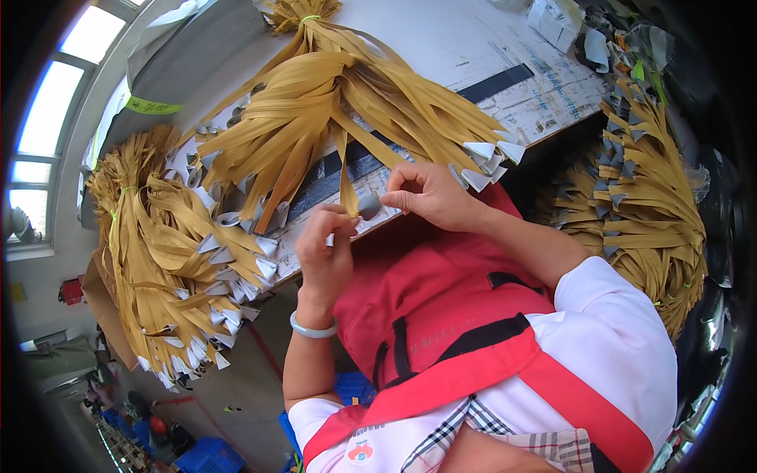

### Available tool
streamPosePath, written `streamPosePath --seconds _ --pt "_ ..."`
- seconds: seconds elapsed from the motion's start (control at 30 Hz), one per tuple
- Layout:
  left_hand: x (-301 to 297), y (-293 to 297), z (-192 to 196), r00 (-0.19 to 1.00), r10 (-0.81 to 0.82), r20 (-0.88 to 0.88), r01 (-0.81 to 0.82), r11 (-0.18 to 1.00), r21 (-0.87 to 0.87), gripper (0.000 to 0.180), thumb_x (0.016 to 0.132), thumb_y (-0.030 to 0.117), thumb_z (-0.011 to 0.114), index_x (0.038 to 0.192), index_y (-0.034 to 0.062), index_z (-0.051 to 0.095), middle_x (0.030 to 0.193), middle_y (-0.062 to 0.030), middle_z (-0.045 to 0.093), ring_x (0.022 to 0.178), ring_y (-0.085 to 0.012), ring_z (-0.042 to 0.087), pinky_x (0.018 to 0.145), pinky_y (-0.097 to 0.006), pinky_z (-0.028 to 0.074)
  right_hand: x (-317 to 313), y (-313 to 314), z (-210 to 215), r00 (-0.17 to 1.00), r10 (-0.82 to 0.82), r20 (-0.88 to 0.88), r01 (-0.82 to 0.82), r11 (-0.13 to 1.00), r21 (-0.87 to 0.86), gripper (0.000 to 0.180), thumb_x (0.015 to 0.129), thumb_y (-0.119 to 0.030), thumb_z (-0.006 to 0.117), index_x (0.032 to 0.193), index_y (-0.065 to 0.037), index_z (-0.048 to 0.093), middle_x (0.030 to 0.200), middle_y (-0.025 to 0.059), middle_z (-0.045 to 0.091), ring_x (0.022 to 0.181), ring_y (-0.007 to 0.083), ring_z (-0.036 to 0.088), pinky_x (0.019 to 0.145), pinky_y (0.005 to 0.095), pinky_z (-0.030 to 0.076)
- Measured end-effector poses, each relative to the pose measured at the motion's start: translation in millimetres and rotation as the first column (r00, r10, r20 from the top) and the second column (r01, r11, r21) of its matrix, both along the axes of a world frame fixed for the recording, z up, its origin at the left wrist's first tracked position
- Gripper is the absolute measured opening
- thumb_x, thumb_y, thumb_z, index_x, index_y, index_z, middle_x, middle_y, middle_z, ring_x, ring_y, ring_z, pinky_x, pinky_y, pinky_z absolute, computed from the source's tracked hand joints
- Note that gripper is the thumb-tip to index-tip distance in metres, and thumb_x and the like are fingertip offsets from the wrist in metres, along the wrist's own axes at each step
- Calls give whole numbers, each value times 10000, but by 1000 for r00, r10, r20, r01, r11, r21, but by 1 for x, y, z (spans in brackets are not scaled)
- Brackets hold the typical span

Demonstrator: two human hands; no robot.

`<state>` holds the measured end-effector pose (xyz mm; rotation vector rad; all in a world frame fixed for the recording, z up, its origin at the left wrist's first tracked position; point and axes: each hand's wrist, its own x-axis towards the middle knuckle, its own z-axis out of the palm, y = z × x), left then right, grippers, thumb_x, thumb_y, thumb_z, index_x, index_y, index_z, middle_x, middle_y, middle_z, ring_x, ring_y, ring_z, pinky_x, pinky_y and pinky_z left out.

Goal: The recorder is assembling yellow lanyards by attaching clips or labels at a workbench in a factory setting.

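— Yellow strips everywhere. What is the person holding?

— One yellow strip (344,177), running from the bundle on the counter (441,39) down to the hands. Its near end carries a small grey tab (369,205), and that tab sits right between the two hands, just over the counter's near edge.

— And the right hand?

— The right hand (426,193) is closed narrow, thumb and fingertips pinching at the grey tab from the right side.

— The left?

— The left hand (323,248) is just below and left of the tab, fingers curled in, pinching something small and pale; I cannot tell whether it grips the strip itself. A pale bracelet (313,327) circles that wrist.

— Where does the strip come from?

— From a big fan of yellow strips (315,110) lying on the counter, tied at the far end with a green band (309,17). The loose ends spread toward the near side, and many end in white or grey triangular tips (489,158).

— Anything else nearby?

— A second bundle (158,252) hangs over the counter's left side, its white-tipped ends pointing near. A third pile of strips (646,189), with grey tips, lies on the right, beyond the right arm. A dark band (497,83) crosses the counter under the strips. The person wears a red apron (441,299) over a white shirt, directly beneath the hands. Blue crates (209,456) stand on the floor at the near left.
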<state>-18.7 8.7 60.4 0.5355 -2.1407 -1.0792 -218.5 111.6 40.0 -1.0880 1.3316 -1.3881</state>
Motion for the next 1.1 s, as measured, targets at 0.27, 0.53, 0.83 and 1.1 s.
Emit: streamPosePath --seconds 0.27,0.53,0.83,1.1 --pt "74 -74 11 790 608 -76 -604 794 74 176 972 15 621 1147 2 614 1055 -87 633 881 -134 629 761 -234 513 -55 25 -11 351 103 -931 -243 970 15 182 815 -96 688 991 -103 644 1078 90 582 1044 300 578 835 391 489" --pt "-39 29 -51 995 -79 59 70 988 138 177 847 -79 676 1003 6 671 1043 -129 679 944 -278 668 794 -335 532 -58 11 -8 508 331 -796 -355 922 157 114 857 -51 663 898 -64 558 941 87 516 854 283 581 740 371 491" --pt "-35 0 -38 973 -179 -147 213 940 267 208 761 -101 734 923 19 681 1014 -83 683 951 -212 653 842 -307 513 -36 -10 11 924 373 82 -379 921 87 93 977 -106 609 945 -47 544 860 16 584 753 79 584 666 240 494" --pt "-28 4 -24 959 38 -282 138 805 578 212 804 -133 712 966 -2 671 966 -51 678 916 -141 632 861 -271 500 -15 -34 14 904 315 290 -325 946 -17 180 1009 -196 617 949 -44 542 809 16 602 691 78 604 651 233 515"
